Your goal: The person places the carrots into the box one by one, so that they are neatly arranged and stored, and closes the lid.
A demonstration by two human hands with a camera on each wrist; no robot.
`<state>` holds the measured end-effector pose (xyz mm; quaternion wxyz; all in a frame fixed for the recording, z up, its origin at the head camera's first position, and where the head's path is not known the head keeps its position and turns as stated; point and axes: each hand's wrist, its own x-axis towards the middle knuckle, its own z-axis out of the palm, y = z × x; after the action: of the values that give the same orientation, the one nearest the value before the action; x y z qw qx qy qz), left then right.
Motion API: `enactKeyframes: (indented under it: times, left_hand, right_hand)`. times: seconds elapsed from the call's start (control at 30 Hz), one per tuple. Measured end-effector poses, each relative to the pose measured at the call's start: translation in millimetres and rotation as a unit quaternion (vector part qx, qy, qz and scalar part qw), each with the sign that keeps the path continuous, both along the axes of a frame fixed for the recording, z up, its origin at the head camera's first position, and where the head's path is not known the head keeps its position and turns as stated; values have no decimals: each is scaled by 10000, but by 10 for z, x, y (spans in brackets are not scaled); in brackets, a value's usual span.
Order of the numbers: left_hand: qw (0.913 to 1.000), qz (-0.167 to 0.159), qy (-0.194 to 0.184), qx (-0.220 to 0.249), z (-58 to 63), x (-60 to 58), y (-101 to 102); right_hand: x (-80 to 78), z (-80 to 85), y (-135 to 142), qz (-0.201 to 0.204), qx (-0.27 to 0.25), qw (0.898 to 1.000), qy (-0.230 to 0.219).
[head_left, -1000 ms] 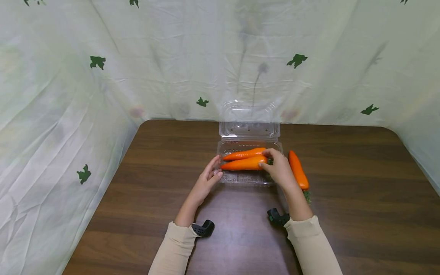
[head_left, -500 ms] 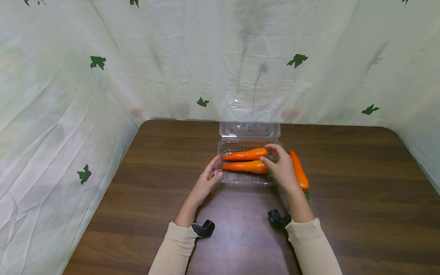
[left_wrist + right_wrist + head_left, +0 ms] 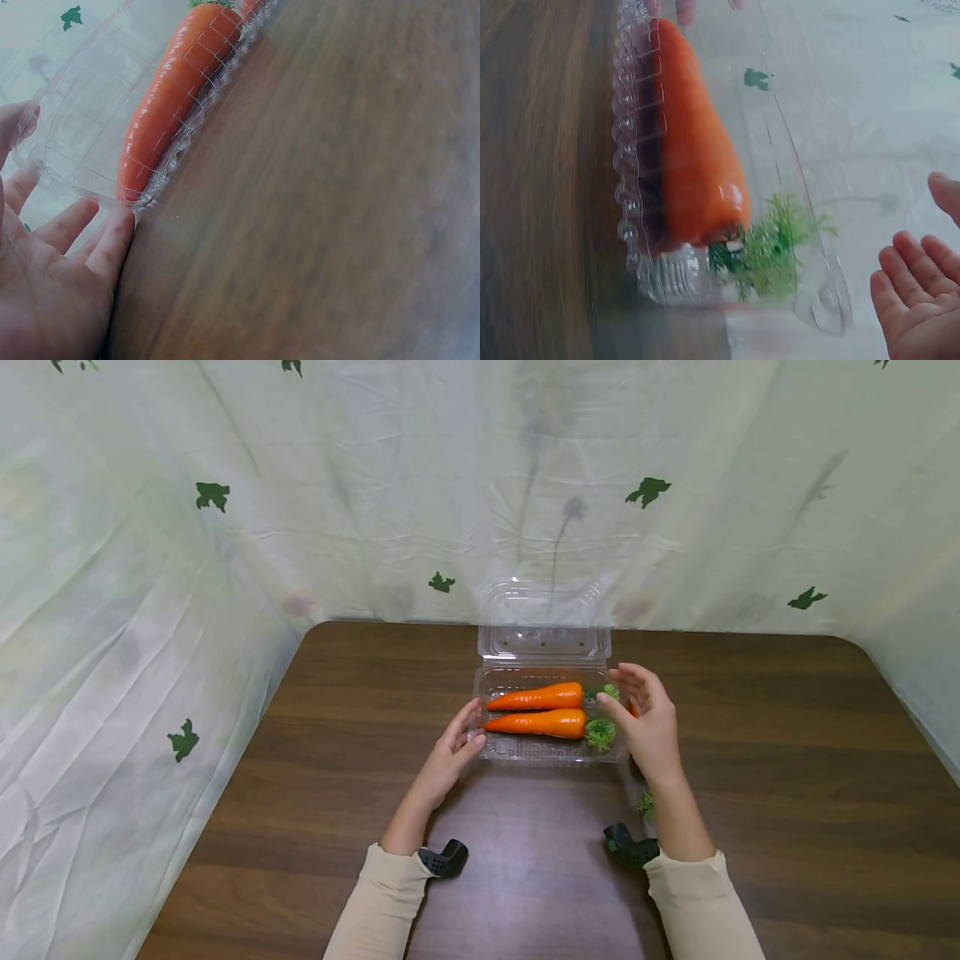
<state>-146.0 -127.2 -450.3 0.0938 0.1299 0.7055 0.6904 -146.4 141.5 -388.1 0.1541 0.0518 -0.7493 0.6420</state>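
Two orange carrots lie side by side in the base of a clear plastic clamshell box (image 3: 543,750): a rear carrot (image 3: 536,697) and a front carrot (image 3: 536,723), their green tops to the right. My left hand (image 3: 444,764) rests its fairly straight fingers against the box's left end. My right hand (image 3: 651,731) stands beside the right end, its fingers apart and nothing between them; in the right wrist view this hand (image 3: 922,300) is clear of the box. Under it lies a third carrot (image 3: 633,708), mostly hidden, with its green top (image 3: 646,804) showing nearer me.
The box's lid (image 3: 543,643) is raised at the back, leaning by the pale cloth backdrop (image 3: 375,485) with green leaf shapes. Everything sits on a brown wooden table (image 3: 765,760). Each wrist wears a black camera, such as the left device (image 3: 444,858).
My right hand has let go of the front carrot, which settled in the box, and moved right over the third carrot. The left hand has stayed at the box's left end.
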Motion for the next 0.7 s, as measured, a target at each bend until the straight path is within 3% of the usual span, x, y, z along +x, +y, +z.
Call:
enactKeyframes:
  times: [0.4,0.7]
  left_hand:
    - [10000,-3,72,-14,7,2,-4]
    - [10000,-20,77,24,-4,-5,1]
  right_hand:
    - [70,-233,297,-677,-275,9966,378]
    - [171,-376,445,-1036,-17,9941,320]
